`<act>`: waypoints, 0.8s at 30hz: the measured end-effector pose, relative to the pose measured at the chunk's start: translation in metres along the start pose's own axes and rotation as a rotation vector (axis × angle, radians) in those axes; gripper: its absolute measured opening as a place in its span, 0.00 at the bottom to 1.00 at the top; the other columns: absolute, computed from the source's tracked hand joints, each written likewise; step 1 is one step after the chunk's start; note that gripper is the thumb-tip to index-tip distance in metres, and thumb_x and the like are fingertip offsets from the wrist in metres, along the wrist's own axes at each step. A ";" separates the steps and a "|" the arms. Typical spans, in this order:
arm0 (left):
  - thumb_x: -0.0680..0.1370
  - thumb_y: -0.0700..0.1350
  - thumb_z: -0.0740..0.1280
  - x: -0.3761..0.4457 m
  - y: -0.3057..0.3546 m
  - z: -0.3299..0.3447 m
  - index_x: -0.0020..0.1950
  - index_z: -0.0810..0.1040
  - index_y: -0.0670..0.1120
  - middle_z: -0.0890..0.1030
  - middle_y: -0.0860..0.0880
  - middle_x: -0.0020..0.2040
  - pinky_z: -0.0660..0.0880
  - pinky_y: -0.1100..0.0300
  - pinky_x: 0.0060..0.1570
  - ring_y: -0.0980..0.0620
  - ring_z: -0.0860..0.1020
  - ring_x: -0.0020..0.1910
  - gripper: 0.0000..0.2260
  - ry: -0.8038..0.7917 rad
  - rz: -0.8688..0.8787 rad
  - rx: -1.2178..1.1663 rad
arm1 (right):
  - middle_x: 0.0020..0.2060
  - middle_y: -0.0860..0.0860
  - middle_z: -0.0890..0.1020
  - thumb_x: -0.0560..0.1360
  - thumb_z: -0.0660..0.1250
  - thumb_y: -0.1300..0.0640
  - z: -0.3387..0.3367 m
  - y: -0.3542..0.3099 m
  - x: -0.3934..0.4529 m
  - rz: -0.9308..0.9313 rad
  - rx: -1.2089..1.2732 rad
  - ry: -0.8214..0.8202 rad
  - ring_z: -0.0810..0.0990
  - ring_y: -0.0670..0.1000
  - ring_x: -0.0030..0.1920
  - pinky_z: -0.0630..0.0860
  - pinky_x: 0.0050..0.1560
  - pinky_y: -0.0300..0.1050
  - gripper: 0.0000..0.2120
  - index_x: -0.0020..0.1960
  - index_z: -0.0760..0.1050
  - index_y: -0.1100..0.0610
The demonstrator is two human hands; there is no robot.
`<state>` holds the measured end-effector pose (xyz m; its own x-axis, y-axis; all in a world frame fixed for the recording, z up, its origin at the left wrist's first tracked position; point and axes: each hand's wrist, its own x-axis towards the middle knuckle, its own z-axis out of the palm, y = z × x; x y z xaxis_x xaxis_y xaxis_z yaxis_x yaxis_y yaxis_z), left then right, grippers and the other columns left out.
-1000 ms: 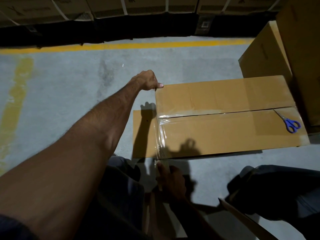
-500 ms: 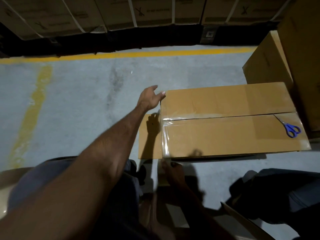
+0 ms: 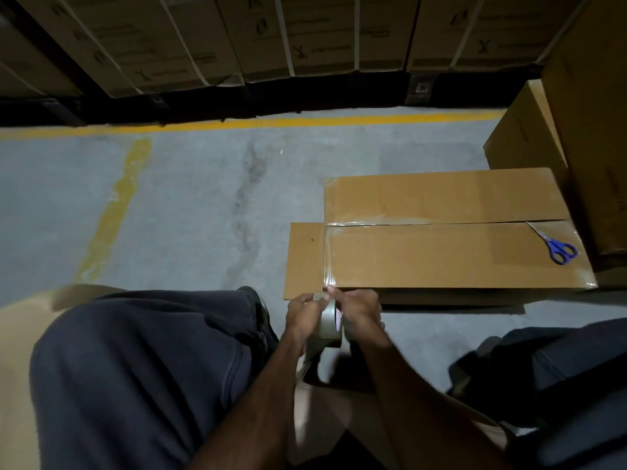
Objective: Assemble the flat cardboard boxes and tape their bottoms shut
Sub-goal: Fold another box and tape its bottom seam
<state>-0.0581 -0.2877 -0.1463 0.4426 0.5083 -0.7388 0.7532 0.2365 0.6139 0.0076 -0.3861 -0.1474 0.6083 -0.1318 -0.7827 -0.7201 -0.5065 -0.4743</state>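
The box [image 3: 454,252] I am closing lies on the concrete floor [image 3: 190,205] just beyond my hands, its flaps folded in, one clear strip of tape along the middle seam and another across the end nearest my left side, running down to the edge right above my fingertips. I hold the tape roll [image 3: 327,325] between both hands just below that edge: my left hand [image 3: 303,315] is curled round its left side, and my right hand [image 3: 358,312] wraps the right side with thumb and forefinger pinched together at the top, where the strip seems to leave the roll. From the look of it I am about to break the tape off. The risk is in the tearing: by hand it may stretch and curl back on itself, or the pull may lift the freshly laid end off the cardboard, since it is only lightly pressed at that corner. The scissors [image 3: 558,249] lie on the far right end of the box, well away from either hand, so I would have to let go to reach them. A flat sheet of cardboard [image 3: 303,259] shows from under the box, just past my left hand. Further boxes [image 3: 529,130] stand beyond the scissors, and strapped cartons [image 3: 237,35] line the far side past a yellow line [image 3: 271,122].
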 end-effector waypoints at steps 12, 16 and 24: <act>0.75 0.55 0.77 0.037 0.022 0.007 0.59 0.83 0.48 0.83 0.52 0.53 0.79 0.49 0.62 0.49 0.81 0.55 0.17 0.151 0.076 -0.125 | 0.41 0.48 0.86 0.56 0.83 0.30 0.016 -0.040 0.025 -0.027 0.079 0.031 0.84 0.57 0.49 0.77 0.62 0.59 0.26 0.37 0.81 0.50; 0.76 0.57 0.76 0.035 0.023 0.008 0.61 0.82 0.50 0.82 0.51 0.55 0.75 0.55 0.52 0.49 0.80 0.54 0.18 0.190 0.118 -0.054 | 0.40 0.48 0.86 0.54 0.83 0.30 0.021 -0.037 0.029 -0.057 0.122 0.016 0.85 0.57 0.49 0.79 0.59 0.61 0.27 0.39 0.82 0.50; 0.77 0.55 0.75 0.030 0.020 0.010 0.65 0.80 0.50 0.76 0.52 0.57 0.70 0.58 0.54 0.50 0.74 0.54 0.18 0.189 0.107 -0.091 | 0.41 0.49 0.82 0.63 0.83 0.34 0.011 -0.044 0.023 -0.105 0.037 -0.021 0.82 0.57 0.51 0.78 0.63 0.58 0.23 0.40 0.79 0.50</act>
<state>-0.0247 -0.2757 -0.1587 0.4119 0.6788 -0.6079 0.6558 0.2423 0.7150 0.0499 -0.3578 -0.1493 0.6741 -0.0613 -0.7361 -0.6648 -0.4848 -0.5684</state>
